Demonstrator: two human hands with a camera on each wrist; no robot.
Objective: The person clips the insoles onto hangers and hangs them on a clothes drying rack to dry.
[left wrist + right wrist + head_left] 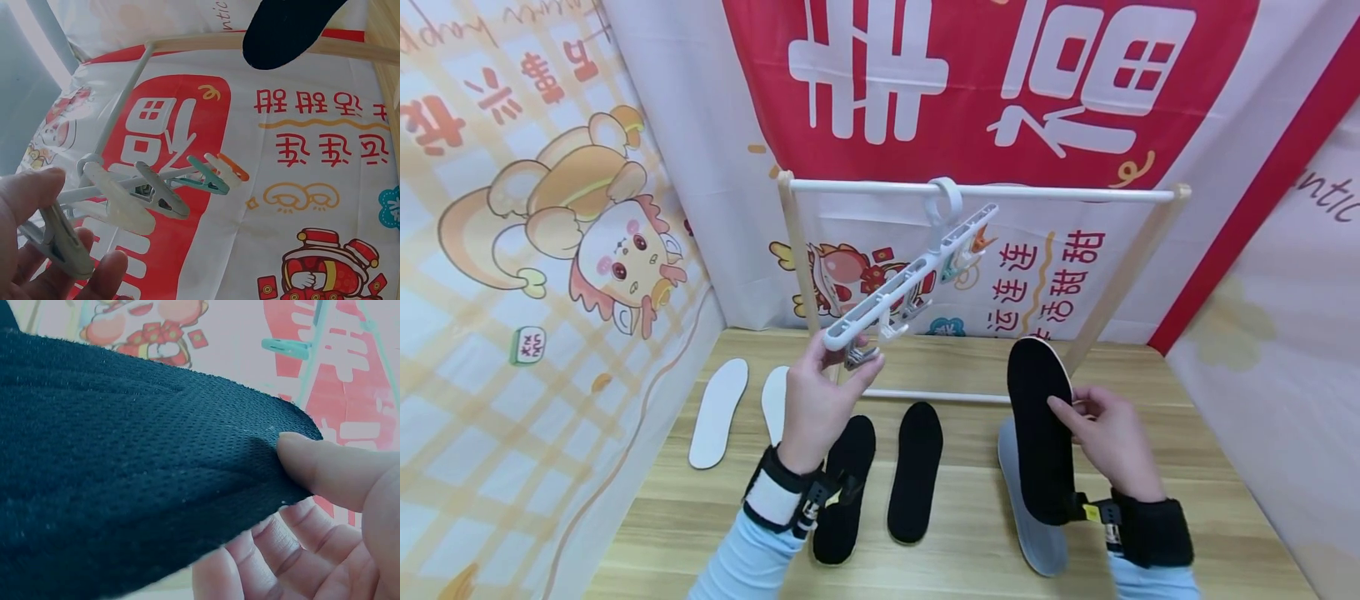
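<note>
while left hand [814, 404] pinches clip [67, 249], right hand [1108, 437] grips black insole [1037, 433] beneath its thumb [340, 475]

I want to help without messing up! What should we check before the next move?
1. Hanger hooked over the white rail: ok.
2. Left hand pinching a gray clip: ok.
3. Right hand gripping the black insole: ok.
4. Black insole lined up at the gray clip: not ok, they're well apart.
5. Gray clip open wide enough for the insole: cannot tell.
</note>
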